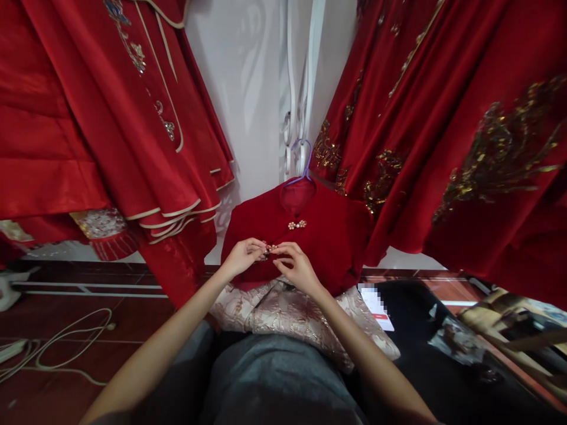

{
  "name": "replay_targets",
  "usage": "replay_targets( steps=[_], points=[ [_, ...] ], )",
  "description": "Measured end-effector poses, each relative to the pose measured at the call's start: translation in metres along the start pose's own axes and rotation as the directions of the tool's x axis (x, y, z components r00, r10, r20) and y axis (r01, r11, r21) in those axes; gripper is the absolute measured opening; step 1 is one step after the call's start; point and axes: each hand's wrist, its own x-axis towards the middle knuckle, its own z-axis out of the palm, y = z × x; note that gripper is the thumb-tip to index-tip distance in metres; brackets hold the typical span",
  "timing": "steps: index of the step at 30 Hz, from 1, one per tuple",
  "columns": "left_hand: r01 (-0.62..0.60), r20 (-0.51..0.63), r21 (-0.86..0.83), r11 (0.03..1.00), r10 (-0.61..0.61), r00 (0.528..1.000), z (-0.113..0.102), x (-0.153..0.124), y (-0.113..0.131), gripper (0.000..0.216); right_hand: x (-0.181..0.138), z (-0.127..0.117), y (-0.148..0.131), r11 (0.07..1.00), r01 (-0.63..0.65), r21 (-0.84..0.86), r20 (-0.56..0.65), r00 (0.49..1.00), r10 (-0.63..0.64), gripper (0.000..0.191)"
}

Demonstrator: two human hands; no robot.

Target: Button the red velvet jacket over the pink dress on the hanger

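A dark red velvet jacket (330,236) hangs in front of me on a purple hanger (302,162). One pearl and gold clasp (296,225) sits fastened near its collar. Lower down, my left hand (243,255) and my right hand (296,265) meet at a second clasp (270,248). The fingers of both hands pinch it from either side. A pale brocade skirt (292,319) spreads below the jacket over my lap.
Red embroidered gowns hang at the left (110,118) and right (465,147), close on both sides. A white wall (248,88) stands behind. White cables (57,348) lie on the red-brown floor at left. A white card (376,304) and dark bags (447,348) lie at right.
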Motion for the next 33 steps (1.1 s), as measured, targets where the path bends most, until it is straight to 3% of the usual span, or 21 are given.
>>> replay_targets(
  steps=[7, 19, 33],
  points=[
    [-0.023, -0.01, 0.004, 1.0, 0.023, 1.0, -0.0006, 0.0021, -0.0033, 0.025, 0.0001, -0.0028, -0.01, 0.998, -0.01, -0.062, 0.032, 0.999, 0.012, 0.018],
    [-0.085, -0.029, 0.051, 0.995, 0.086, 0.996, 0.0031, -0.0034, 0.0043, 0.04, -0.002, -0.0034, -0.0043, 0.992, 0.033, -0.121, 0.096, 0.995, -0.021, 0.025],
    [-0.135, -0.095, 0.139, 0.981, 0.149, 0.984, 0.0078, -0.0057, -0.0046, 0.032, -0.0035, -0.0014, -0.0074, 0.966, 0.082, -0.243, 0.121, 0.991, -0.053, 0.039]
  ],
)
